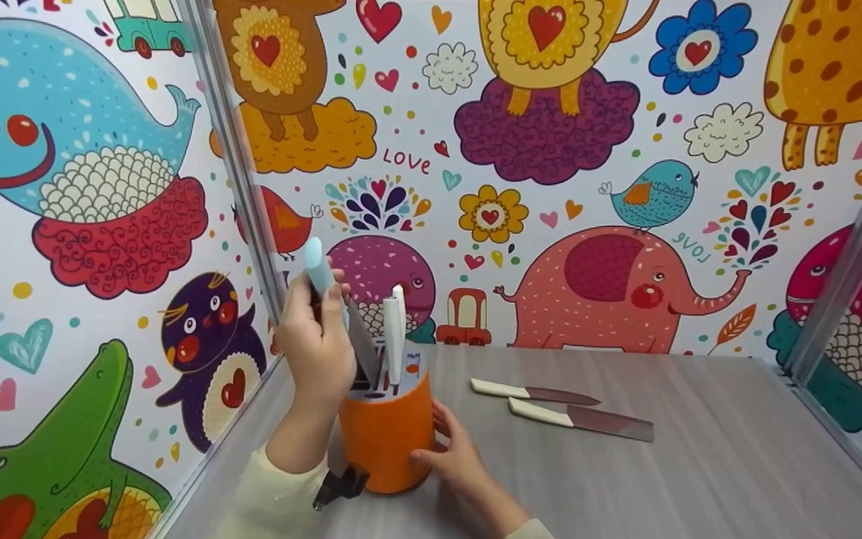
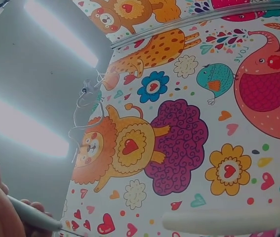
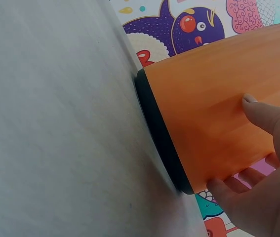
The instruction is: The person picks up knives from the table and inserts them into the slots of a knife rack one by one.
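Note:
My left hand [image 1: 316,340] grips the pale blue handle of a knife [image 1: 316,258], whose blade points down at the slotted top of an orange knife block [image 1: 386,442]. Whether the blade tip is inside a slot cannot be told. In the left wrist view, part of that knife's handle [image 2: 33,215] shows between the fingers. My right hand [image 1: 461,453] holds the block low on its right side, thumb in front and fingers behind, also seen in the right wrist view [image 3: 258,163]. White handles [image 1: 394,337] stand up from the block's top.
Right of the block, a narrow knife [image 1: 502,388] and a cleaver [image 1: 543,412], both cream-handled, lie on the grey wood-look table [image 1: 700,479]. Patterned walls [image 1: 431,262] with metal corner strips [image 1: 240,172] enclose the table at the back and sides.

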`<state>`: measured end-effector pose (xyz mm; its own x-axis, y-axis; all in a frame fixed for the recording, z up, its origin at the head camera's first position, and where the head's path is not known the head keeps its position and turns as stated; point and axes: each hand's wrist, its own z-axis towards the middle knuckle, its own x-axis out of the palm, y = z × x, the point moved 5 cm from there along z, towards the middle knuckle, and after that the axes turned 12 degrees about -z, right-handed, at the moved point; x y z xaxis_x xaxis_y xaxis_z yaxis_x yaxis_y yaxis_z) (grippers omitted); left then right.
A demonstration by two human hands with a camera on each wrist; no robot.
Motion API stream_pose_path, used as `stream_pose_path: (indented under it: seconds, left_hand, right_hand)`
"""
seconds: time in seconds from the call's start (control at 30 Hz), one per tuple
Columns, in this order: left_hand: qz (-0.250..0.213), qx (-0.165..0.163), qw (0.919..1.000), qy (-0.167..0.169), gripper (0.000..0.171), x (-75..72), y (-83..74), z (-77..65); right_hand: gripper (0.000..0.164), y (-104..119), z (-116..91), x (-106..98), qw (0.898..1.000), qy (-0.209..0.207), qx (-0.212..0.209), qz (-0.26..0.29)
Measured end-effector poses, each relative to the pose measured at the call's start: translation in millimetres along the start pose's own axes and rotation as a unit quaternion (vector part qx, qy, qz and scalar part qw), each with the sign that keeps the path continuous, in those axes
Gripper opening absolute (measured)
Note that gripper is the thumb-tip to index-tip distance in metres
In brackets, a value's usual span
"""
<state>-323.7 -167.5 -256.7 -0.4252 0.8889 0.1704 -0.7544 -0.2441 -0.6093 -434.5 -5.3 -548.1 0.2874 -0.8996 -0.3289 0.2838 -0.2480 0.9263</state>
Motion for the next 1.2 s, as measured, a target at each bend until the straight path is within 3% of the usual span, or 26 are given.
stream_pose_path:
  seconds: [0.3,0.63,0.83,1.03,1.2]
  left_hand:
    - [0.01,0.006,0.9999,-0.002,0.03,14.0,12.9,-0.9]
    - [0.031,-0.008,0.9995,0.003,0.032,17.6,35.2,-0.3]
    - [0.037,-0.008,0.9992,-0.007,0.031,19.6,53.5,0.2]
    - [0.04,-0.03,0.9983,-0.03,0.03,15.8,75.1,-5.2]
    - [0.043,-0.049,0.9974,-0.028,0.032,16.0,91.7,-11.1]
  right_hand:
    - [0.089,-0.1,-2.4,0.8,1.0,-0.008,0.015,-0.002]
    - [0.088,-2.3,-2.1,1.9,1.0,-0.008,0.017,-0.003]
    - [0.089,-3.2,0.2,1.2,1.0,-0.004,0.021,-0.001]
    - [0.089,-2.9,2.1,1.3,0.999,-0.006,0.042,-0.005]
    - [0.087,-2.1,1.7,0.9,0.999,-0.004,0.045,0.001]
